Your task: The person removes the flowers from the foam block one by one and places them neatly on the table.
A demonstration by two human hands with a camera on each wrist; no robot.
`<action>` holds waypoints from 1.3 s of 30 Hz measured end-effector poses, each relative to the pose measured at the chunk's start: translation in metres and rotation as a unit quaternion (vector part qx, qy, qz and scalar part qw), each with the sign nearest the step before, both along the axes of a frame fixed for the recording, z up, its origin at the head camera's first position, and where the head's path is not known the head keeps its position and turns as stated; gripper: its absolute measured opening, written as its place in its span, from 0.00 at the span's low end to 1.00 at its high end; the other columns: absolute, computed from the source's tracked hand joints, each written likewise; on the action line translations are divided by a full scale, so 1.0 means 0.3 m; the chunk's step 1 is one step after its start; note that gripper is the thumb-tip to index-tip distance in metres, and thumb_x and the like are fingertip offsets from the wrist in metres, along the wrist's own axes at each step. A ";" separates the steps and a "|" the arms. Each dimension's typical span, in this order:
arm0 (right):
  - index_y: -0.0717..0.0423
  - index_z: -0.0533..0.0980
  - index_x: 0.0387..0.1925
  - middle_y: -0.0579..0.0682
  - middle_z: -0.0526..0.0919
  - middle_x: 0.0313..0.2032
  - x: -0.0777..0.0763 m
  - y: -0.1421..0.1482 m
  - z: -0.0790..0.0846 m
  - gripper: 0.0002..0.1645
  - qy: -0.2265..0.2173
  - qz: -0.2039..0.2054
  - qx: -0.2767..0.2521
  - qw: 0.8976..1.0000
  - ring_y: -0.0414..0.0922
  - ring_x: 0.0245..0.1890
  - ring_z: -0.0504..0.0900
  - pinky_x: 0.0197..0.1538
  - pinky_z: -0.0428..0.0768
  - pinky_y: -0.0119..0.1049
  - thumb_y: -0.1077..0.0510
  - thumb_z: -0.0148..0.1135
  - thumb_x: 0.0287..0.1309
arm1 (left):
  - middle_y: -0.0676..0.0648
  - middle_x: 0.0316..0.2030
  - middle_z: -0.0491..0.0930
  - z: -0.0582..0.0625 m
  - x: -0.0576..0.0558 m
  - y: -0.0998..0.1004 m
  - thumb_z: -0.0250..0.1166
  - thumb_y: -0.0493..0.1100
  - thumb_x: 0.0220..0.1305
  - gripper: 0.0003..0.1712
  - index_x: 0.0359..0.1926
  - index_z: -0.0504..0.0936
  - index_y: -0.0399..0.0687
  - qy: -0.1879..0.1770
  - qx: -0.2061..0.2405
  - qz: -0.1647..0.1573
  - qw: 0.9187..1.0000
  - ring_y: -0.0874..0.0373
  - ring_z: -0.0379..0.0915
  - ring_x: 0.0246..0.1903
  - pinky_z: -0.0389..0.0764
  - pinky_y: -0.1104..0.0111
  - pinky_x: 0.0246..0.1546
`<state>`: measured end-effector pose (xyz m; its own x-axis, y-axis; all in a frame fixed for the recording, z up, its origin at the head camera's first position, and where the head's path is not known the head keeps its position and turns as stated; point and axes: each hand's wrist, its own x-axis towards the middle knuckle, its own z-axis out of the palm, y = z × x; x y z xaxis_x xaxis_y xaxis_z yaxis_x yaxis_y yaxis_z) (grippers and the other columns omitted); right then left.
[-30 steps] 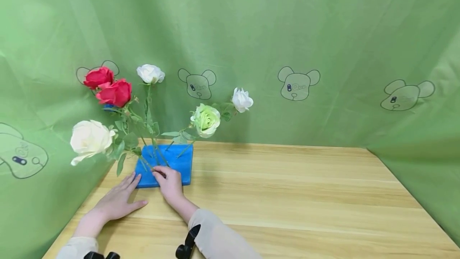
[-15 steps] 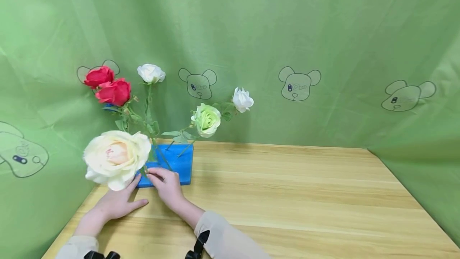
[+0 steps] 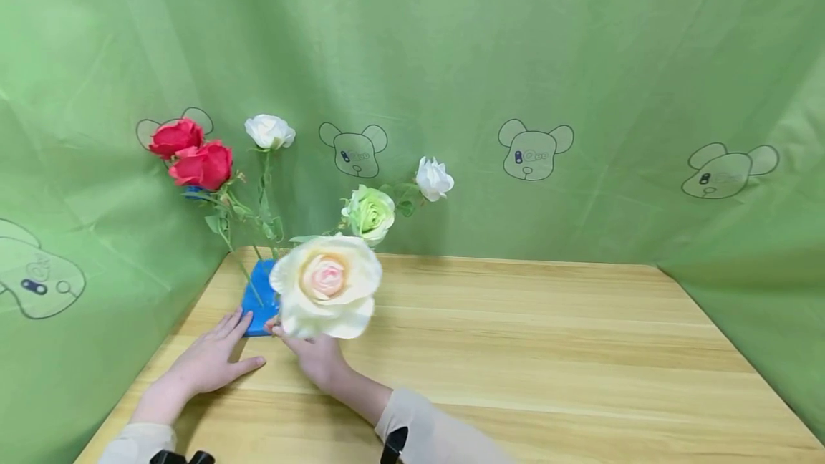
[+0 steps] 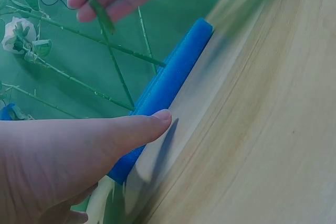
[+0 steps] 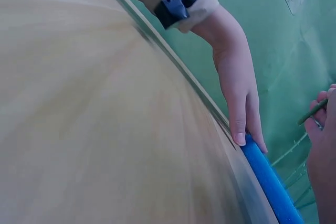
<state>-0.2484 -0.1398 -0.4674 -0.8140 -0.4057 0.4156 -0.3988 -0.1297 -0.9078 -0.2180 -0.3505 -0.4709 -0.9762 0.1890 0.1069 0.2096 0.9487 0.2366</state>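
Note:
My right hand (image 3: 322, 364) pinches the stem (image 4: 100, 11) of a large cream rose (image 3: 325, 285) with a pinkish middle. The stem's lower end hangs free above the blue board (image 3: 256, 299), as both wrist views show. The bloom faces up and covers much of the board and part of the right hand in the head view. My left hand (image 3: 206, 362) rests at the board's near left corner, fingers straight and touching it. Stuck in the board are two red roses (image 3: 203, 165), a white rose (image 3: 269, 132) and other stems.
A pale green rose (image 3: 369, 213) and another white rose (image 3: 435, 179) lean out to the right behind the cream one. A blue bloom (image 3: 196, 192) is mostly hidden behind the red roses. Green cloth (image 3: 580, 56) encloses the wooden table (image 3: 548, 349).
The cream rose has come away from the left side of the board and swung right and towards me in my right hand. My left hand has stayed in place.

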 end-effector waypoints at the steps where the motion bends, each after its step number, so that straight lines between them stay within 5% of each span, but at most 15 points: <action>1: 0.63 0.80 0.48 0.60 0.86 0.48 0.004 0.008 0.004 0.14 0.002 0.015 -0.002 1.000 0.48 0.51 0.84 0.58 0.79 0.28 0.58 0.60 0.65 | 0.27 0.71 0.54 0.001 -0.001 0.001 0.61 0.68 0.60 0.54 0.71 0.59 0.32 -0.003 0.001 0.002 1.000 0.27 0.52 0.69 0.61 0.35 0.65; 9: 0.65 0.82 0.40 0.59 0.88 0.42 0.033 0.119 0.008 0.11 0.080 0.019 0.016 0.996 0.49 0.44 0.87 0.49 0.84 0.28 0.60 0.59 0.65 | 0.28 0.72 0.53 0.003 -0.008 0.015 0.59 0.69 0.61 0.53 0.72 0.58 0.33 -0.008 0.001 0.004 1.000 0.28 0.51 0.70 0.60 0.35 0.65; 17: 0.65 0.82 0.42 0.62 0.87 0.42 0.033 0.262 0.009 0.12 0.041 0.034 0.018 0.998 0.46 0.46 0.87 0.52 0.84 0.31 0.59 0.59 0.65 | 0.28 0.72 0.54 0.014 -0.012 0.018 0.58 0.69 0.62 0.52 0.72 0.59 0.35 -0.019 -0.006 0.009 1.000 0.29 0.50 0.70 0.58 0.35 0.66; 29: 0.69 0.80 0.42 0.67 0.85 0.43 0.028 0.458 0.018 0.13 0.043 0.031 -0.007 0.999 0.39 0.46 0.86 0.52 0.84 0.38 0.62 0.57 0.66 | 0.24 0.69 0.56 0.069 -0.027 0.022 0.58 0.68 0.62 0.51 0.68 0.63 0.30 -0.054 -0.012 0.000 0.998 0.25 0.51 0.68 0.60 0.36 0.66; 39: 0.74 0.76 0.45 0.73 0.82 0.44 0.035 0.646 0.015 0.13 0.000 -0.004 -0.028 1.000 0.40 0.46 0.87 0.53 0.84 0.39 0.65 0.55 0.67 | 0.23 0.69 0.54 0.107 -0.036 0.034 0.57 0.70 0.62 0.52 0.68 0.63 0.29 -0.094 -0.023 0.010 0.995 0.24 0.49 0.68 0.59 0.34 0.65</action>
